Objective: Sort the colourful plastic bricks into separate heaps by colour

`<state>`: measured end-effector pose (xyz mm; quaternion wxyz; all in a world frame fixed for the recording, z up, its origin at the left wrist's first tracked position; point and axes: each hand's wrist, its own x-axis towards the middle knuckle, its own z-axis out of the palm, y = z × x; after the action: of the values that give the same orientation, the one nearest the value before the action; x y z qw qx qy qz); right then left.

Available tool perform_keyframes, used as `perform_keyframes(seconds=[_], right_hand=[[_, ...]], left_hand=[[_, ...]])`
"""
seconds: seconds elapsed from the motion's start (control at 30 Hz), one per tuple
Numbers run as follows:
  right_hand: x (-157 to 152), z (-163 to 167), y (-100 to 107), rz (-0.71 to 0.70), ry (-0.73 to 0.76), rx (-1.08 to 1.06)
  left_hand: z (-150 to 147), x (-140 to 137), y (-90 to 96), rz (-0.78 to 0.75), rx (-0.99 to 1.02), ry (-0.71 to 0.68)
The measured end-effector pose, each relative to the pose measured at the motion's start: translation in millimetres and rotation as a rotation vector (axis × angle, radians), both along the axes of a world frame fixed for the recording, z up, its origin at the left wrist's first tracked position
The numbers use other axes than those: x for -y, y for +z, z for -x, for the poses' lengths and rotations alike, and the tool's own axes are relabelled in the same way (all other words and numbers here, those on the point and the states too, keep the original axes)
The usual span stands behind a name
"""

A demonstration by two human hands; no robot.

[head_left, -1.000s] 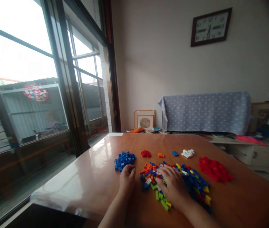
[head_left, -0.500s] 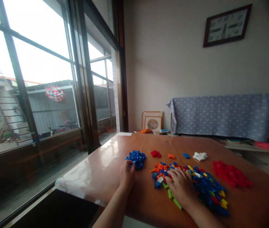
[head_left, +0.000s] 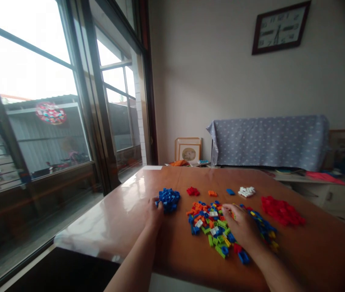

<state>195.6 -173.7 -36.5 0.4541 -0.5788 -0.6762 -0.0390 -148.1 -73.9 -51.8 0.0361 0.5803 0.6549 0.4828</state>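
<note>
My left hand (head_left: 155, 213) rests on the table against the near left edge of a pile of blue toy bricks (head_left: 170, 199). Its fingers are bent together; whatever they hold, if anything, is hidden. Over a mixed heap of toy bricks (head_left: 217, 229) in orange, blue, green, white, red and yellow, my right hand (head_left: 241, 223) is closed with thumb and fingers curled in. I cannot make out what is between those fingertips. The hand and forearm cover part of the heap's right side.
Behind the heap lie small groups of red bricks (head_left: 193, 191), orange bricks (head_left: 212, 193), a blue piece (head_left: 230, 192) and white bricks (head_left: 247, 191). A larger red pile (head_left: 282, 211) sits at the right. The brown table (head_left: 129, 227) stands beside a window.
My right hand has lifted off the heap and its fingers have curled in, with the heap's near part now spread and showing more pieces. My left hand stays by the blue pile. The view has turned right.
</note>
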Motion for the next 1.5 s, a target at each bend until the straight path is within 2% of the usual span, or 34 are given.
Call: perform_keyframes(seconds=[0.13, 0.23, 0.33, 0.4, 0.5, 0.57, 0.67, 0.77, 0.97, 1.23, 1.5], right_hand=[[17.7, -10.8, -2.8, -0.049, -0.074, -0.084], [37.0, -11.5, -8.9, -0.074, -0.108, -0.067], [55.8, -4.9, -17.7, -0.013, -0.113, 0.099], [64.7, 1.9, -23.1, 0.095, -0.131, 0.246], [69.8, 11.4, -26.7, 0.243, -0.134, 0.397], [68.6, 15.9, -25.5, 0.313, -0.126, 0.444], [63.7, 20.5, -20.4, 0.386, -0.094, 0.471], [58.0, 24.0, -16.6, 0.412, -0.063, 0.469], [43.3, 26.9, -23.9, 0.342, -0.037, 0.48], [22.7, 32.9, -39.7, 0.228, -0.072, 0.443], [23.5, 35.2, -37.1, 0.173, -0.085, 0.464]], left_hand=[[-1.3, 3.7, 4.0, -0.042, -0.04, 0.029], [-9.6, 14.5, 10.6, -0.127, -0.123, -0.032], [-27.0, 33.7, 16.1, -0.212, -0.214, -0.204], [-42.1, 48.7, 17.4, -0.193, -0.246, -0.399], [-64.6, 67.6, 16.2, -0.03, -0.366, -0.706], [-76.9, 75.0, 14.5, 0.121, -0.43, -0.769], [-90.0, 77.8, 12.2, 0.288, -0.495, -0.751], [-97.5, 75.2, 10.2, 0.345, -0.556, -0.715], [-101.2, 71.7, 4.3, 0.351, -0.54, -0.684], [-99.2, 67.7, 2.0, 0.331, -0.444, -0.65], [-97.5, 70.7, 1.3, 0.3, -0.431, -0.655]])
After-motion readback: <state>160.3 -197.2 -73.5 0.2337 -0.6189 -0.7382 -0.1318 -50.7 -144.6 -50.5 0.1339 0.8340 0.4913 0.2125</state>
